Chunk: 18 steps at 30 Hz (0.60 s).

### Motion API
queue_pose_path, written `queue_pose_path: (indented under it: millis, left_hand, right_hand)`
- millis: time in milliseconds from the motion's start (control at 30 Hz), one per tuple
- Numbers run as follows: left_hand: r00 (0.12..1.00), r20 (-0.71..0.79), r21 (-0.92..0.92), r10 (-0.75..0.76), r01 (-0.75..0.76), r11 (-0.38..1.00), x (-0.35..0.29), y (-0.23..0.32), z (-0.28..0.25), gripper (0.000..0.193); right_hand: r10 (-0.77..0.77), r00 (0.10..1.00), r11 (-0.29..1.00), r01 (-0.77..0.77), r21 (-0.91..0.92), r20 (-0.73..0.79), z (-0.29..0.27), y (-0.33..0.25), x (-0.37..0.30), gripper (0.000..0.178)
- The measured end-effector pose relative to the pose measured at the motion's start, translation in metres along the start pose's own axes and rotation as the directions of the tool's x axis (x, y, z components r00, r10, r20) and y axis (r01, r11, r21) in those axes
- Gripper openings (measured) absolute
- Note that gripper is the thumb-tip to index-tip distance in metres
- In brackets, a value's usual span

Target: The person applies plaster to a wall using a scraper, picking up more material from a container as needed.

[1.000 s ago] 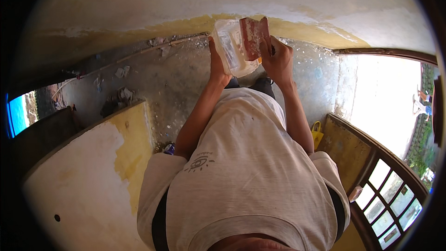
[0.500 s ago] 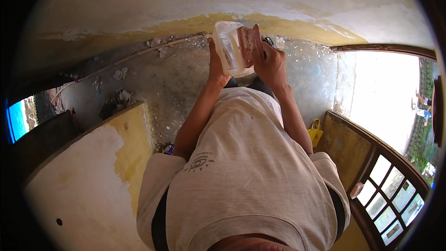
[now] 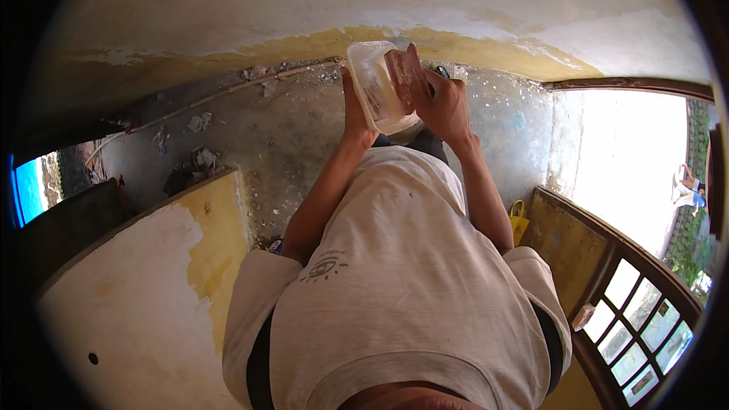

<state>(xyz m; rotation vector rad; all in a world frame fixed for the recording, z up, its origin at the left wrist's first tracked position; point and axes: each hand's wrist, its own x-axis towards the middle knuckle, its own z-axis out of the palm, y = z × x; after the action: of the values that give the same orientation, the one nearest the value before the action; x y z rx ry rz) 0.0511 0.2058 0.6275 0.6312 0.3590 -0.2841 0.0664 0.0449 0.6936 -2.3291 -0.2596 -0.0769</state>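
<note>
In the head view, the left hand (image 3: 357, 112) is at the upper middle of the frame, its grip closed around the left side of a clear plastic tub (image 3: 372, 95). The tub is held up and tilted, its opening partly in sight. Just to the right, the right hand (image 3: 445, 110) pinches a flat red-brown scraper (image 3: 402, 72) between thumb and fingers. The scraper stands over the right part of the tub's opening; whether its edge touches the inside cannot be told. Both forearms come up past a light T-shirt (image 3: 402, 273) that fills the lower middle

Across the top runs a pale wall (image 3: 425, 0) with a yellow band along its lower part. Below it lies a speckled grey floor (image 3: 304, 106), with a long stick (image 3: 220, 93) and paper scraps (image 3: 200, 121) on it at the upper left. A patchy white and yellow low wall (image 3: 144, 273) takes up the lower left. At the right, a yellow bag (image 3: 519, 225) is beside the forearm, a paned window (image 3: 642, 326) fills the lower corner, and a bright doorway (image 3: 630, 159) opens above it
</note>
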Motion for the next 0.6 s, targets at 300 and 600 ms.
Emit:
queue_pose_path:
  millis: [300, 600]
  left_hand:
    - [0.997, -0.019, -0.05, -0.08, 0.079, 0.996, -0.002, 0.002, -0.003, 0.092]
    - [0.999, -0.034, 0.044, 0.013, -0.011, 0.999, 0.003, 0.007, -0.001, 0.092]
  right_hand:
    - [0.003, 1.0, 0.998, -0.003, 0.07, 0.007, 0.008, 0.0, -0.005, 0.019]
    - [0.036, 0.98, 0.979, 0.005, 0.202, -0.197, -0.006, -0.013, -0.011, 0.026]
